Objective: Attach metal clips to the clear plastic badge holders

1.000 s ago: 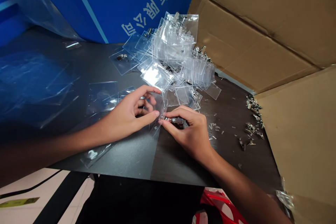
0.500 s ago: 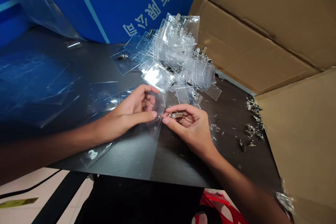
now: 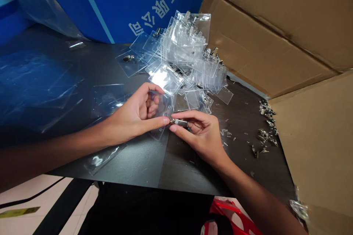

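Observation:
My left hand [image 3: 135, 114] is shut on a clear vinyl badge holder [image 3: 162, 112], pinching it between thumb and fingers. My right hand [image 3: 201, 134] pinches a small metal badge clip [image 3: 178, 122] between thumb and forefinger. The clip's tip sits just next to the holder's lower edge, close to my left thumb. Whether it touches the holder's punched hole is hidden. A heaped pile of clear badge holders with metal clips [image 3: 187, 51] lies just beyond my hands on the dark table [image 3: 193, 174].
Several loose metal clips [image 3: 266, 126] and small bits lie at the table's right side against cardboard box flaps [image 3: 275, 36]. Clear plastic sheeting [image 3: 35, 88] covers the left. A blue printed banner [image 3: 124, 3] stands behind. A red object [image 3: 231, 216] shows below the table edge.
My right hand has moved left, bringing the metal clip closer to the holder. My left hand has turned the holder slightly upward.

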`<state>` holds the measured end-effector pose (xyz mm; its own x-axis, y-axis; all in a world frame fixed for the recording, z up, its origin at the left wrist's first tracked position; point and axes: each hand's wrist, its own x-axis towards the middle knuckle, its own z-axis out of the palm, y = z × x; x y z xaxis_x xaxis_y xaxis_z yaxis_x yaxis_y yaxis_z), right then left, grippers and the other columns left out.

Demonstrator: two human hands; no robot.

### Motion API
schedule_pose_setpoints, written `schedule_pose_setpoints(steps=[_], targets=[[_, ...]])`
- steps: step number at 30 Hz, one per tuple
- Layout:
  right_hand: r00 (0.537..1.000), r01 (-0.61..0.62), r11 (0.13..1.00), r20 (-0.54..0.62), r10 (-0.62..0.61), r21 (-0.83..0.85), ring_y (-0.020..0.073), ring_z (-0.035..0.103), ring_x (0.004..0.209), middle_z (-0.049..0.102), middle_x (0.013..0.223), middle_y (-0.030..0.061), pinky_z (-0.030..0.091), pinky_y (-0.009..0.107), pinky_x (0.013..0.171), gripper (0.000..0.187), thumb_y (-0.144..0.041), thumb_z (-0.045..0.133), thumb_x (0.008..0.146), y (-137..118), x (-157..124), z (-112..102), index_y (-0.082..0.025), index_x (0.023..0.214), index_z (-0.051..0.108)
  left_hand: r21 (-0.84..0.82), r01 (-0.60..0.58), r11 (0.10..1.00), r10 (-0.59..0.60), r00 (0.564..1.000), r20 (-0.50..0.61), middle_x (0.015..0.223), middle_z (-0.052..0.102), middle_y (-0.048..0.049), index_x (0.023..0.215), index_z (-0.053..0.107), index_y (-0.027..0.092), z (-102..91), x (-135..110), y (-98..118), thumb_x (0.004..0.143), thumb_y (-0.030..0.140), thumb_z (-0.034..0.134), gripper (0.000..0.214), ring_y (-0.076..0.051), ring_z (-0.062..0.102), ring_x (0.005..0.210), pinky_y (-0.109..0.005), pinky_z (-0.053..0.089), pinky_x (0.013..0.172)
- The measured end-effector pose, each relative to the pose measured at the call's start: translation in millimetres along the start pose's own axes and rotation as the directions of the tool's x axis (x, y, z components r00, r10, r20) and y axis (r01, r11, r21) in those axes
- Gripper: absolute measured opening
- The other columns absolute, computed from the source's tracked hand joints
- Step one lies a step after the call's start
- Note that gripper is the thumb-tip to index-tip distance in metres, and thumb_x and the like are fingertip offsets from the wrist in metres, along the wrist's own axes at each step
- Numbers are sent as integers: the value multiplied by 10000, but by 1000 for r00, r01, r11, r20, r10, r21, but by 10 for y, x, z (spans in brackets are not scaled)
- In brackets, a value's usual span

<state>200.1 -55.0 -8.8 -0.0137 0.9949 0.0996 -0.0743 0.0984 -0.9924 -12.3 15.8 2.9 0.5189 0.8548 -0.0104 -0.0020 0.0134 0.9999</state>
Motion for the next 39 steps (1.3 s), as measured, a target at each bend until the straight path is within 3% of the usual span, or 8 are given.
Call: schedule_pose_setpoints(steps=[6, 12, 20, 22, 25, 28, 34, 39], targets=[[999, 42, 999, -10, -42, -19, 156, 772, 781, 896, 988, 12, 686, 296, 738, 254, -175, 978, 790, 22, 0, -5, -300, 1005, 928, 34, -31, 999, 32, 999, -36, 978, 491, 27, 1242, 541, 237, 6, 12, 3, 750, 239, 920, 621, -123, 476, 819, -261, 470, 751], [998, 64, 998, 2, -64, -23, 164, 784, 809, 864, 965, 18, 694, 312, 800, 297, -223, 1045, 746, 32, -6, 28, -280, 1004, 910, 59, -38, 998, 42, 997, -68, 978, 496, 28, 1207, 539, 251, 21, 13, -9, 729, 234, 922, 613, -118, 480, 798, -242, 459, 700], [985, 158, 983, -51, -163, -93, 176, 734, 829, 804, 941, 42, 643, 322, 756, 90, -221, 907, 876, 46, -38, 68, -251, 949, 862, 69, -165, 984, 176, 965, -194, 928, 521, 33, 1255, 489, 313, 140, -51, -48, 711, 257, 958, 720, -166, 550, 815, -300, 488, 720], [984, 159, 983, -60, -165, -96, 177, 731, 834, 798, 939, 37, 639, 321, 758, 95, -194, 881, 883, 38, -44, 70, -257, 949, 855, 48, -151, 987, 158, 971, -180, 915, 549, 43, 1267, 467, 328, 156, -63, -28, 729, 241, 956, 732, -161, 557, 788, -306, 474, 712], [983, 171, 979, -51, -178, -114, 199, 776, 945, 821, 982, 44, 657, 349, 882, 105, -174, 871, 894, 24, -43, 69, -267, 939, 852, -6, -97, 995, 95, 986, -140, 926, 660, 49, 1289, 429, 317, 160, -67, 16, 774, 229, 938, 730, -120, 510, 684, -295, 450, 672], [986, 148, 984, -58, -154, -97, 218, 811, 1002, 848, 1010, 51, 677, 377, 956, 88, -198, 885, 899, 13, -44, 73, -267, 923, 836, -31, -51, 998, 48, 995, -90, 950, 772, -1, 1317, 455, 265, 145, -66, 37, 786, 252, 941, 721, -103, 535, 640, -283, 480, 652], [985, 128, 987, -102, -138, -96, 216, 833, 974, 862, 1007, 55, 703, 376, 935, 95, -210, 888, 885, 12, -58, 94, -262, 920, 817, 27, -56, 998, 58, 996, -74, 936, 825, -28, 1245, 560, 240, 120, -94, 22, 828, 264, 943, 566, -153, 718, 741, -310, 597, 745], [990, 90, 994, -105, -97, -68, 213, 831, 917, 866, 991, 45, 709, 361, 880, 215, -223, 982, 792, 16, -55, 92, -261, 933, 824, 39, -53, 998, 56, 995, -85, 897, 824, -18, 1126, 593, 228, 130, -88, 61, 808, 248, 932, 465, -137, 688, 688, -308, 600, 719]])
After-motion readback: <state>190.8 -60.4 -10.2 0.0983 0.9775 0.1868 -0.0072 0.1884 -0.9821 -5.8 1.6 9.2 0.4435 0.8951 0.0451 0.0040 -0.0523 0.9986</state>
